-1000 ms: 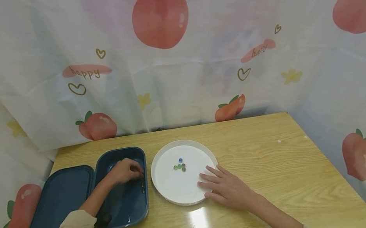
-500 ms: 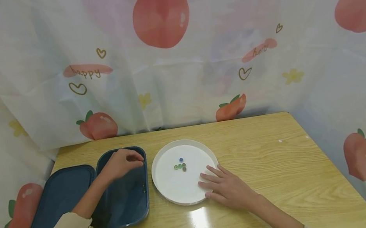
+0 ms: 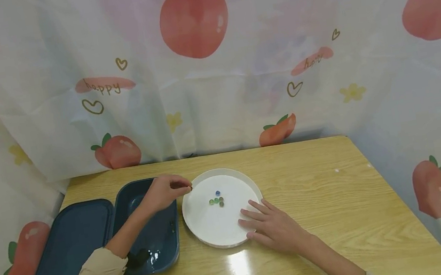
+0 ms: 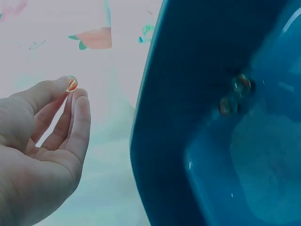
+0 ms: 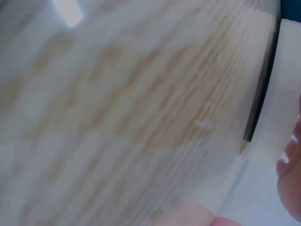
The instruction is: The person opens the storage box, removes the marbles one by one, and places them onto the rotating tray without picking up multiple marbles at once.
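My left hand (image 3: 164,192) pinches a clear marble with an orange swirl (image 4: 71,84) between thumb and fingertips, above the left rim of a round white tray (image 3: 217,233). Several marbles (image 3: 216,201) lie in a small cluster on that tray, a blue one (image 3: 218,193) behind greenish and dark ones. On the tray's right front rim my right hand (image 3: 274,224) rests with fingers spread; only its edge shows in the right wrist view. Beneath my left forearm stands a deep navy box (image 3: 164,250). Two more marbles (image 4: 235,95) lie inside it along one wall.
A navy lid (image 3: 72,247) lies flat to the left of the box. The wooden table (image 3: 316,175) extends to the right of the tray. Behind and at both sides hangs a white curtain (image 3: 213,91) printed with peaches.
My left hand has risen from inside the box and moved right, over to the tray's left edge, with a marble in its fingers. My right hand has stayed still.
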`<state>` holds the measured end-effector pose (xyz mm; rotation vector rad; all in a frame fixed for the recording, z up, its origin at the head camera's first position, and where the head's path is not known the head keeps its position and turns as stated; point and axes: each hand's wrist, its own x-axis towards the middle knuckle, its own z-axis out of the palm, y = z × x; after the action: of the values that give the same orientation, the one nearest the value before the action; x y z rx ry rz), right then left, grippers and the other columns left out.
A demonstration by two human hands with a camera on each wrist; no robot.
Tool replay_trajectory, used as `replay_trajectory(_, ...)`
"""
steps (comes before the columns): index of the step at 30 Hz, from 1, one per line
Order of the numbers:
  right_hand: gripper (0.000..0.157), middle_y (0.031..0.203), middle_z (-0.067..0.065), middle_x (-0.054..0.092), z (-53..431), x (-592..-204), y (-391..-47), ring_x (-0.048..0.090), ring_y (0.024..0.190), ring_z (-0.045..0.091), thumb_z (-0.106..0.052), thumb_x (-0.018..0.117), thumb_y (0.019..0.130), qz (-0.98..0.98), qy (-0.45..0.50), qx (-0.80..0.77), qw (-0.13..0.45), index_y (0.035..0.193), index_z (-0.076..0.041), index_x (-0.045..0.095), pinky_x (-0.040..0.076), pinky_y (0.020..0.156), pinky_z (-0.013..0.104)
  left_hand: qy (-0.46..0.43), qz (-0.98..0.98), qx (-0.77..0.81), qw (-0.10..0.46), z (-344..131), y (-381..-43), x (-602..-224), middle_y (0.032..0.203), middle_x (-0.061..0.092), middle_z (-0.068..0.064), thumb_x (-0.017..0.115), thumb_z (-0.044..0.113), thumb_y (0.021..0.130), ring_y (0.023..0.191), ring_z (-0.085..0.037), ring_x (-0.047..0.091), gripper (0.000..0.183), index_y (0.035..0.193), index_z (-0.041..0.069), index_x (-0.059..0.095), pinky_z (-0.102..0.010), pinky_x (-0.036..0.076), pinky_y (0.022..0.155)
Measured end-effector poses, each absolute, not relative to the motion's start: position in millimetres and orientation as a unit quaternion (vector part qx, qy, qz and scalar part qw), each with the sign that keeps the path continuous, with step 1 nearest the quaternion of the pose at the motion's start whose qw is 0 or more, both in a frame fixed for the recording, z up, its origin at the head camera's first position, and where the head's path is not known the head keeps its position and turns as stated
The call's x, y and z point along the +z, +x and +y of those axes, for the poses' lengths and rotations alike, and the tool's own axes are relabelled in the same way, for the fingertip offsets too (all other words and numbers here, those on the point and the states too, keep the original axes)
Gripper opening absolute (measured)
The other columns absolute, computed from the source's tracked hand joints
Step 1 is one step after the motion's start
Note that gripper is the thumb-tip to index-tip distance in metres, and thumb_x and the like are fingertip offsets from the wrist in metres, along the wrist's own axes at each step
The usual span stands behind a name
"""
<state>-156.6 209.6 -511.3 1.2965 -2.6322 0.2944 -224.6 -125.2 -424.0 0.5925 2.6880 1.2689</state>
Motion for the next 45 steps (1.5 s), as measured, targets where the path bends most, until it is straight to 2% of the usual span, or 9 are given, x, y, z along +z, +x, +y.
replay_trajectory(6,0.040,0.137,-0.004,0.046,208.6,-511.2,-157.1,0.028,0.133,0.024,-0.042,0.046,0.095,-0.887,0.437,0.111,0.103,0.129,-0.025,0.055,0.020,0.105,0.050,0.196,0.879,0.431,0.055,-106.9,-227.7,-427.9,0.083,0.066,0.003,0.068,0.016,0.084,0.078,-0.012,0.060,0.012,0.093,0.008,0.071,-0.030,0.050,0.070)
replay_trajectory(12,0.039,0.136,-0.003,0.046,207.9,-509.8,-156.6,0.029,0.132,0.026,-0.041,0.048,0.094,-0.886,0.438,0.114,0.104,0.129,-0.024,0.056,0.021,0.104,0.051,0.166,0.877,0.445,0.067,-95.7,-231.7,-435.3,0.081,0.065,0.004,0.068,0.017,0.084,0.077,-0.011,0.060,0.010,0.092,0.011,0.071,-0.029,0.049,0.070)
replay_trajectory(23,0.041,0.138,-0.002,0.045,208.2,-507.8,-157.6,0.027,0.133,0.026,-0.042,0.044,0.095,-0.888,0.439,0.101,0.087,0.131,-0.024,0.053,0.018,0.105,0.051,0.113,0.869,0.475,0.084,-73.3,-233.2,-439.7,0.079,0.065,0.004,0.071,0.019,0.082,0.076,-0.010,0.061,0.010,0.090,0.012,0.072,-0.028,0.049,0.066)
replay_trajectory(33,0.041,0.137,-0.001,0.045,207.9,-507.7,-156.3,0.029,0.132,0.028,-0.041,0.045,0.095,-0.888,0.440,0.102,0.089,0.131,-0.023,0.054,0.021,0.103,0.052,0.073,0.866,0.486,0.088,-59.5,-239.4,-453.5,0.076,0.065,0.004,0.072,0.019,0.081,0.072,-0.010,0.060,0.010,0.086,0.011,0.071,-0.027,0.049,0.063)
replay_trajectory(45,0.041,0.137,-0.001,0.045,208.7,-510.0,-157.7,0.027,0.133,0.027,-0.043,0.042,0.096,-0.887,0.442,0.098,0.092,0.130,-0.023,0.054,0.020,0.104,0.052,0.058,0.852,0.511,0.095,-44.3,-239.4,-459.6,0.076,0.065,0.002,0.071,0.018,0.081,0.071,-0.011,0.060,0.010,0.087,0.010,0.070,-0.025,0.048,0.062)
